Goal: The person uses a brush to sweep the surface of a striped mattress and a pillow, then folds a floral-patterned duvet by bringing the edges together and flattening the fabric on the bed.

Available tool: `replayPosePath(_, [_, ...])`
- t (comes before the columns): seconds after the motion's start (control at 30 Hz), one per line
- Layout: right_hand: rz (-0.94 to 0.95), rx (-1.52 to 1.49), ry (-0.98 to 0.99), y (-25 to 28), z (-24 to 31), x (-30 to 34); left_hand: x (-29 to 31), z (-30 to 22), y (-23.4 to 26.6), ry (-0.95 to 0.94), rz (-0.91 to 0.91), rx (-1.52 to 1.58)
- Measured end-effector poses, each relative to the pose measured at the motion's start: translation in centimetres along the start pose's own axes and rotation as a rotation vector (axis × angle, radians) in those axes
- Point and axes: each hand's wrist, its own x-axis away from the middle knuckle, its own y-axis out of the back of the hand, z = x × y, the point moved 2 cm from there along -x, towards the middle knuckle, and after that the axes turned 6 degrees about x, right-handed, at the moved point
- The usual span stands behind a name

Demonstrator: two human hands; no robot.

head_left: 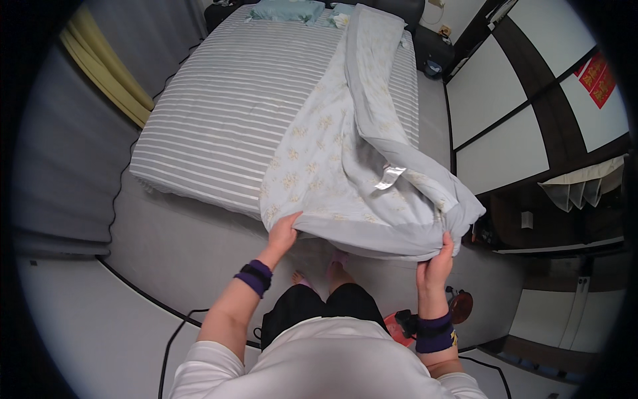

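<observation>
A pale quilt (319,153) with a small floral print and a grey border lies along the right side of the bed, its near end lifted off the foot of the mattress. My left hand (284,230) is closed on its near left corner. Farther right, my right hand (436,261) pinches the grey border at the near right, where the cloth bunches up. Between my hands the edge sags a little. A white label (390,177) sticks out from the quilt's folds. Beneath it, the bed (219,100) wears a grey-and-white striped sheet.
Blue-green pillows (288,11) rest at the headboard. Grey curtains (66,159) and a yellow one (106,66) hang at left. A wardrobe (502,139) with white panels lines the right. A dark nightstand (433,53) stands beside the bed. Near my right forearm is a red object (401,328) on the floor.
</observation>
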Motion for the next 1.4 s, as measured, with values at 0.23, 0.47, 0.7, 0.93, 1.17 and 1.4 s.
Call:
replayPosePath(0.23, [-0.117, 0.075, 0.095, 3.7, 1.4, -1.5, -0.2, -15.6, 4.2, -0.359, -0.284, 0.13])
replayPosePath(0.47, [-0.105, 0.146, 0.162, 4.4, 1.8, -0.8, 4.8, -15.7, -7.8, -0.305, 0.386, 0.263])
replayPosePath(0.7, [-0.071, 0.185, 0.181, 5.8, 1.4, -1.9, 4.4, -16.6, -9.6, -0.288, 0.518, 0.298])
replayPosePath(0.93, [0.155, 0.899, 0.313, 3.6, 1.4, -0.4, 1.3, -16.5, -8.3, -0.317, 0.242, 0.493])
replayPosePath(1.17, [0.694, 1.172, 0.327, 1.5, -3.3, -0.3, 0.3, -19.8, -8.2, -0.364, 0.347, 0.53])
replayPosePath(1.4, [0.304, 0.943, 0.262, 6.7, -4.5, -5.5, -1.7, -15.8, -10.1, -0.282, 0.39, 0.746])
